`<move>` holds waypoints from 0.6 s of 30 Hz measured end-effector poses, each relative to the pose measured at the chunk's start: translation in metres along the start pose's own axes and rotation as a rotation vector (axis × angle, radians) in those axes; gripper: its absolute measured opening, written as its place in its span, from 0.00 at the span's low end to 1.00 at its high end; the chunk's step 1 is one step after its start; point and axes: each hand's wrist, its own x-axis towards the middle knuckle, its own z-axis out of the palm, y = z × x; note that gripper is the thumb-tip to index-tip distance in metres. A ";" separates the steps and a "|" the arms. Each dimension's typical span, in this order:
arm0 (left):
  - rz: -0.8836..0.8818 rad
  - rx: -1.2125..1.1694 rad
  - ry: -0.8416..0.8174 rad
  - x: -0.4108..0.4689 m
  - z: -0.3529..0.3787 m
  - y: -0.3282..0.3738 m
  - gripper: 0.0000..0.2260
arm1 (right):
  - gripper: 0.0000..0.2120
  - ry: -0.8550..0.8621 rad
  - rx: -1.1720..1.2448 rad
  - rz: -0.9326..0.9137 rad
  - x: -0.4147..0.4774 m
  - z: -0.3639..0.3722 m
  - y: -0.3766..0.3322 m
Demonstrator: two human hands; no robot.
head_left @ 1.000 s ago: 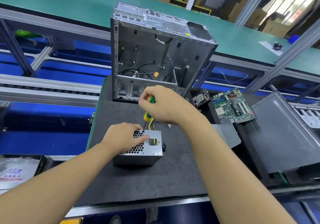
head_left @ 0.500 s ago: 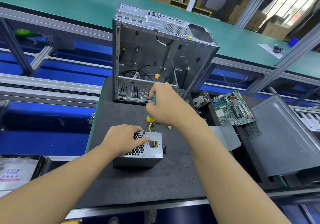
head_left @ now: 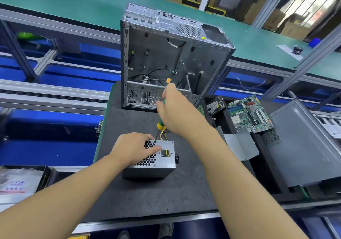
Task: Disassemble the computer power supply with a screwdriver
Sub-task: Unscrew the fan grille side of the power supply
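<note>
A grey metal power supply [head_left: 166, 162] with a honeycomb grille lies on the dark foam mat [head_left: 147, 198], yellow and black wires showing through a hole in its top. My left hand [head_left: 133, 149] presses flat on the grille, holding the box down. My right hand [head_left: 175, 115] grips a green and yellow screwdriver [head_left: 160, 126], tilted, with its tip on a screw at the far edge of the top plate, just beyond my left fingers.
An emptied computer case [head_left: 171, 57] stands upright at the mat's far edge. To the right lie a hard drive [head_left: 215, 106], a motherboard [head_left: 249, 115], a bent metal bracket [head_left: 239, 144] and a grey side panel [head_left: 304, 146]. A box of bags [head_left: 16, 181] sits at left.
My right hand has lifted and shifted right and away along the screwdriver handle, baring more of it. The left hand and power supply have stayed put.
</note>
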 end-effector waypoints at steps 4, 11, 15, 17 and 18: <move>-0.004 0.000 -0.006 0.001 0.000 0.000 0.31 | 0.08 -0.031 0.042 -0.030 -0.001 -0.003 0.000; -0.006 0.006 -0.014 0.004 0.000 -0.001 0.30 | 0.09 -0.107 0.197 -0.067 -0.004 -0.007 -0.001; -0.005 0.013 -0.019 0.003 0.000 -0.001 0.32 | 0.03 -0.069 0.090 -0.092 -0.003 -0.003 -0.003; -0.005 0.012 -0.016 0.002 0.000 0.000 0.30 | 0.06 -0.050 0.023 -0.094 -0.001 -0.001 -0.003; -0.006 0.013 -0.018 0.002 0.000 0.000 0.30 | 0.08 -0.037 0.008 -0.096 -0.001 -0.001 -0.002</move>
